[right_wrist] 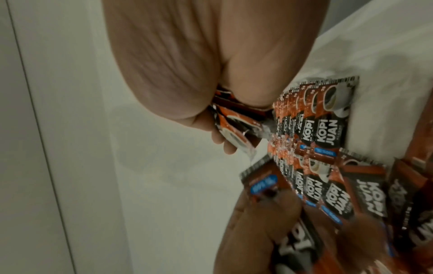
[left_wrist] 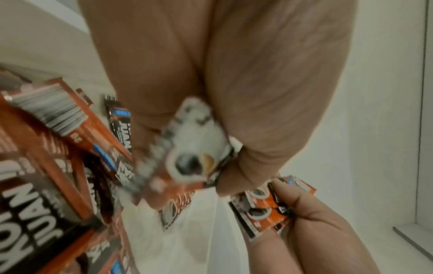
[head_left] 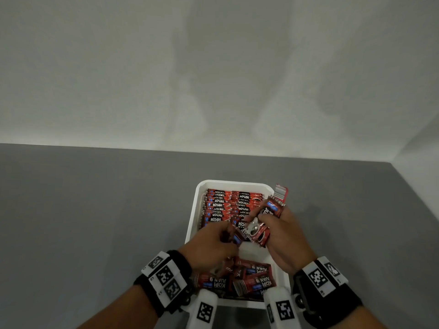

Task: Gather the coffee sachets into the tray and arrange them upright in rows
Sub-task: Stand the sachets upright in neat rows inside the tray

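A white tray (head_left: 193,217) sits on the grey table. Red and black coffee sachets stand upright in rows (head_left: 225,205) in its far half, and loose sachets (head_left: 249,279) lie flat in its near half. Over the tray's middle my left hand (head_left: 213,243) pinches a single sachet (head_left: 236,237), blurred in the left wrist view (left_wrist: 185,155). My right hand (head_left: 278,231) grips a bunch of sachets (head_left: 268,214) beside the left hand, with their tops sticking out past the tray's right rim. The same bunch (right_wrist: 234,128) shows in the right wrist view.
The grey table (head_left: 95,210) lies bare to the left and right of the tray. A pale wall (head_left: 213,67) rises behind its far edge, and a side wall closes in at the right.
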### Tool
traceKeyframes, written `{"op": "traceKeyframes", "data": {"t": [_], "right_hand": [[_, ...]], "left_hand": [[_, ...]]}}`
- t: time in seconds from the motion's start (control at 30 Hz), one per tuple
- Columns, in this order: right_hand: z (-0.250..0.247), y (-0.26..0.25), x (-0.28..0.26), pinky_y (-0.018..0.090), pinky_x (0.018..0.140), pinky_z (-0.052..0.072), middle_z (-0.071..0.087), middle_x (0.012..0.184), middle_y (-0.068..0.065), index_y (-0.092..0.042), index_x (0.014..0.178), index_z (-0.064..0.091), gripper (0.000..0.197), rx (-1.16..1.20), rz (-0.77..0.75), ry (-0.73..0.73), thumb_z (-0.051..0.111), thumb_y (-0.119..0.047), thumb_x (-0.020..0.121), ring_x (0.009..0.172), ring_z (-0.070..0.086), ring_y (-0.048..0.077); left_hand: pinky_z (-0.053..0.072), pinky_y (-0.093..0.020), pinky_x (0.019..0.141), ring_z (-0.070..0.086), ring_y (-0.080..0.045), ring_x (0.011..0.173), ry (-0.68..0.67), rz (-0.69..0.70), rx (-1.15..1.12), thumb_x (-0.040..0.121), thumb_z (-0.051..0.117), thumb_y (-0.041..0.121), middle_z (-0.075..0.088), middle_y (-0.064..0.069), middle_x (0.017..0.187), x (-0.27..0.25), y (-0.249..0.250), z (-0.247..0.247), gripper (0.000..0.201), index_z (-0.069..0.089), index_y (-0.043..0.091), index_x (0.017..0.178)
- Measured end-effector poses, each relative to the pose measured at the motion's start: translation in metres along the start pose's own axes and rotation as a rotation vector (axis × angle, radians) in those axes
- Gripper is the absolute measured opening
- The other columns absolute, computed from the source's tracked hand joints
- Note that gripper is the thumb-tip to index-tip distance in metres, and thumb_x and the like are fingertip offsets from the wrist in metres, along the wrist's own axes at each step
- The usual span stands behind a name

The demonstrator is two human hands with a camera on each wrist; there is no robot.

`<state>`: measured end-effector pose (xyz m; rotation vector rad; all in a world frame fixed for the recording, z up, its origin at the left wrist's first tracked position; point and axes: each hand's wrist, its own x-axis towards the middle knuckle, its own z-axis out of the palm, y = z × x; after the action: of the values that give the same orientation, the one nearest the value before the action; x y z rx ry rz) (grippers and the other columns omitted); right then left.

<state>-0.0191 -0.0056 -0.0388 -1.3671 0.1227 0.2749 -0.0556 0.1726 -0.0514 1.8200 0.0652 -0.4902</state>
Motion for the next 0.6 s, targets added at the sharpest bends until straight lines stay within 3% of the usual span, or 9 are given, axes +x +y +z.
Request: {"op": "traceKeyframes", "data": {"t": [0.07,0.13,0.2,0.27,0.37,0.47,0.53,0.6], "right_hand": [[-0.002,-0.004,0.0,0.044,0.07,0.053,0.064,0.083,0.017,-0.003,0.101,0.059,0.021,0.149,0.048,-0.021,0.042,0.007,0.099,0.072,0.062,0.031],[0.0,-0.008,-0.004,0.041,0.064,0.05,0.06,0.084,0.017,-0.001,0.109,0.061,0.02,0.182,0.115,-0.084,0.044,0.003,0.1,0.065,0.058,0.027],[0.006,-0.012,-0.01,0.034,0.056,0.05,0.063,0.081,0.016,-0.001,0.111,0.065,0.023,0.123,0.17,-0.177,0.046,0.003,0.099,0.058,0.06,0.021],[0.01,-0.013,-0.013,0.023,0.049,0.05,0.071,0.076,0.007,-0.004,0.118,0.064,0.031,0.022,0.184,-0.3,0.043,0.008,0.098,0.054,0.065,0.011],[0.017,-0.01,-0.011,0.012,0.054,0.047,0.074,0.082,-0.009,-0.012,0.126,0.061,0.044,-0.227,0.112,-0.365,0.042,0.013,0.096,0.063,0.065,-0.004],[0.024,-0.007,-0.009,0.015,0.079,0.052,0.074,0.109,-0.003,-0.024,0.126,0.062,0.057,-0.407,0.025,-0.371,0.045,0.014,0.087,0.099,0.068,-0.002],[0.027,-0.006,-0.01,0.014,0.07,0.05,0.07,0.098,-0.001,-0.024,0.118,0.062,0.059,-0.462,0.026,-0.325,0.046,0.016,0.078,0.088,0.067,-0.003],[0.028,-0.004,-0.008,0.021,0.065,0.049,0.068,0.097,0.006,-0.017,0.121,0.061,0.057,-0.511,0.036,-0.298,0.047,0.011,0.074,0.085,0.068,0.007]], "left_hand": [[0.058,-0.053,0.077,0.064,-0.03,0.073,0.1,-0.059,-0.156,0.091,0.055,0.001,0.066,-0.024,0.088,0.001,0.003,-0.003,0.011,0.061,0.008,0.098],[0.053,-0.046,0.068,0.059,-0.03,0.071,0.156,-0.087,-0.317,0.091,0.054,0.006,0.064,-0.031,0.089,0.004,0.01,-0.003,0.014,0.059,0.009,0.104],[0.045,-0.031,0.054,0.054,-0.02,0.057,0.188,-0.04,-0.387,0.094,0.064,0.015,0.06,-0.016,0.075,0.005,0.021,0.0,0.011,0.056,0.01,0.101],[0.045,-0.023,0.048,0.058,-0.011,0.053,0.165,0.026,-0.48,0.095,0.068,0.018,0.064,-0.005,0.074,0.004,0.036,0.006,0.016,0.058,0.008,0.103],[0.06,-0.034,0.069,0.075,-0.023,0.085,0.114,0.03,-0.561,0.089,0.074,0.018,0.075,-0.01,0.095,0.004,0.049,0.018,0.034,0.057,0.005,0.115],[0.06,-0.043,0.09,0.072,-0.03,0.102,0.197,-0.009,-0.596,0.087,0.078,0.023,0.071,-0.019,0.108,0.011,0.046,0.026,0.046,0.05,0.004,0.119],[0.056,-0.05,0.097,0.069,-0.037,0.109,0.194,-0.03,-0.639,0.089,0.074,0.031,0.068,-0.028,0.114,0.013,0.045,0.029,0.054,0.05,-0.002,0.123],[0.053,-0.053,0.1,0.065,-0.043,0.113,0.19,-0.054,-0.706,0.094,0.064,0.032,0.064,-0.034,0.117,0.017,0.042,0.03,0.051,0.055,-0.008,0.125]]}}
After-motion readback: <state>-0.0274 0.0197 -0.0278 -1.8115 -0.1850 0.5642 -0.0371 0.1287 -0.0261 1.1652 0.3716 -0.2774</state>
